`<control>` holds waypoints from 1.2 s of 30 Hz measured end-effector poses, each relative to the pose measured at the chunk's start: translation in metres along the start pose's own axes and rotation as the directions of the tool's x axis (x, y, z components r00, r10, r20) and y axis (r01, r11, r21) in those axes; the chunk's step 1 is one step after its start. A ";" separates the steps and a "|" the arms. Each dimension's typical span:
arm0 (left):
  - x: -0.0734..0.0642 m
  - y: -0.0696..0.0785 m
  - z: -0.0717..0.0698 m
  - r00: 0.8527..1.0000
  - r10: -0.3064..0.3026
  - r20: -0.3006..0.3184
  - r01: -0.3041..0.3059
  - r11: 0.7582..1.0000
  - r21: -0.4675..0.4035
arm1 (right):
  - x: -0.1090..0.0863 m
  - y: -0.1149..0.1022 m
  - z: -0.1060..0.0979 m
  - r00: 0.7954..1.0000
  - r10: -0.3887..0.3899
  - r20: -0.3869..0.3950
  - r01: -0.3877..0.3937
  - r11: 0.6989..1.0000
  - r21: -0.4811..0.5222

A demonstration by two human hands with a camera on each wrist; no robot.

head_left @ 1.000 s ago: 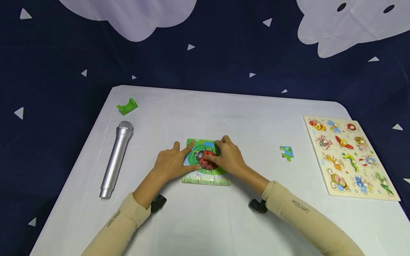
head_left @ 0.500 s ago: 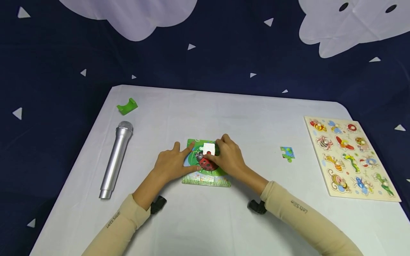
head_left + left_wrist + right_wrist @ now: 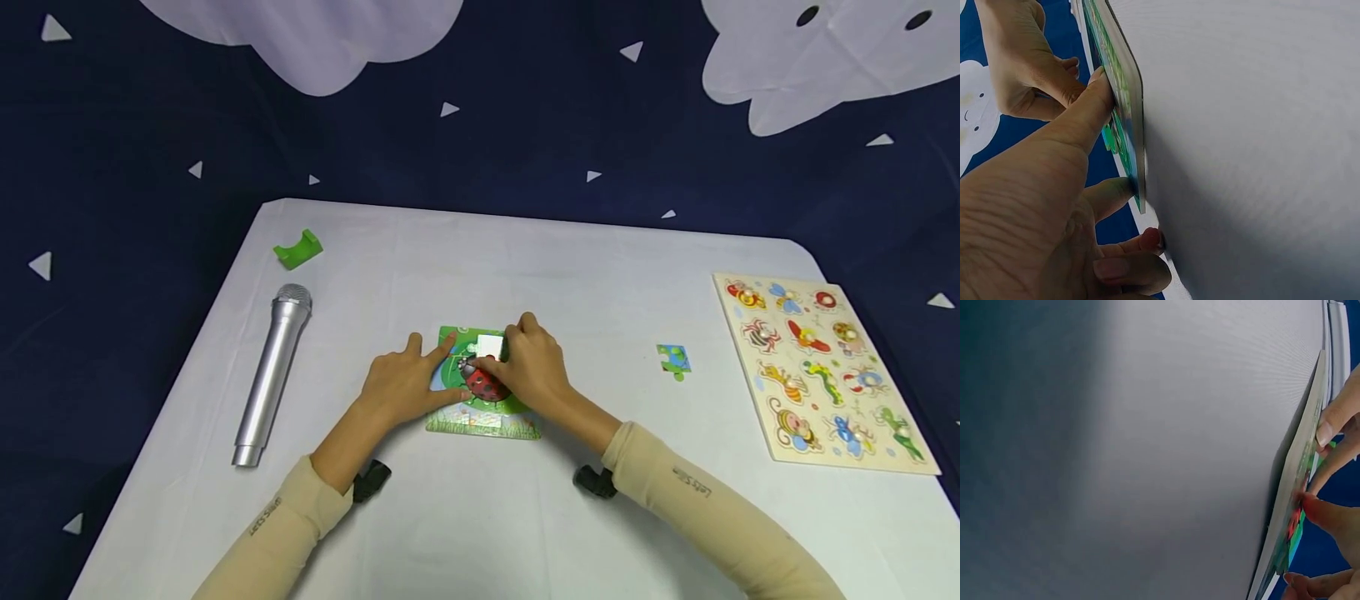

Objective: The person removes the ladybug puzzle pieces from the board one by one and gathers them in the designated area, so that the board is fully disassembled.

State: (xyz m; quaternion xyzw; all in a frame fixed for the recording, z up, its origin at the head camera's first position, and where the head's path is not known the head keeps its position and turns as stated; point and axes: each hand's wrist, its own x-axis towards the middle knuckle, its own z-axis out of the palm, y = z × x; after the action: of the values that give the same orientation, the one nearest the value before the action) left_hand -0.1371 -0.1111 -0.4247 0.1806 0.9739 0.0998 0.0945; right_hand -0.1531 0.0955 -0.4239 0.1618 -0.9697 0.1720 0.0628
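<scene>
A ladybug jigsaw puzzle [image 3: 483, 425] lies on the white table. My left hand [image 3: 397, 383] rests at its left side, thumb and index finger spread and pressing on its face; the left wrist view shows both fingertips on the puzzle, the other fingers bent below. Over its upper right, my right hand [image 3: 534, 367] pinches a puzzle piece between thumb and curled fingers. A bright white square patch [image 3: 490, 346] shows beside that thumb. In the left wrist view a green piece edge [image 3: 1110, 137] stands out from the puzzle's face. My right fingers hide the puzzle's right edge.
A loose blue-green puzzle piece [image 3: 674, 359] lies to the right. Beyond it is a wooden insect peg board [image 3: 825, 375]. At the left lie a silver toy microphone [image 3: 272, 375] and a green curved block [image 3: 298, 250]. A dark patterned cloth [image 3: 517, 142] hangs behind the table.
A white patch has appeared on the puzzle's upper right beside my right thumb, where printed picture showed before. My right hand has shifted slightly left and up; my left hand stays put.
</scene>
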 end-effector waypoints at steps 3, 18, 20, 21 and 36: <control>0.001 0.000 0.001 1.000 -0.001 0.000 0.001 1.000 0.002 | -0.001 0.001 -0.001 1.000 -0.004 -0.014 0.004 1.000 -0.002; 0.001 0.000 0.001 1.000 -0.007 -0.003 0.007 1.000 -0.007 | -0.005 0.013 -0.002 1.000 -0.013 0.003 0.012 0.981 0.192; 0.001 0.001 0.001 1.000 -0.004 -0.009 0.004 1.000 -0.009 | -0.005 0.015 -0.003 1.000 -0.018 0.013 0.015 0.978 0.210; 0.001 0.001 0.001 1.000 -0.003 -0.011 0.003 1.000 -0.011 | -0.004 0.017 -0.003 1.000 -0.021 0.019 0.016 0.975 0.223; 0.002 0.000 0.002 1.000 -0.002 -0.012 0.002 1.000 -0.023 | -0.001 0.023 -0.005 0.997 -0.074 0.030 0.065 0.969 0.238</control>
State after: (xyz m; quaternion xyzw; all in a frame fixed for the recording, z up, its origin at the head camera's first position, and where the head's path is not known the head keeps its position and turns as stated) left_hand -0.1385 -0.1106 -0.4269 0.1780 0.9734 0.1119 0.0909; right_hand -0.1598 0.1176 -0.4266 0.2055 -0.9370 0.2809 0.0301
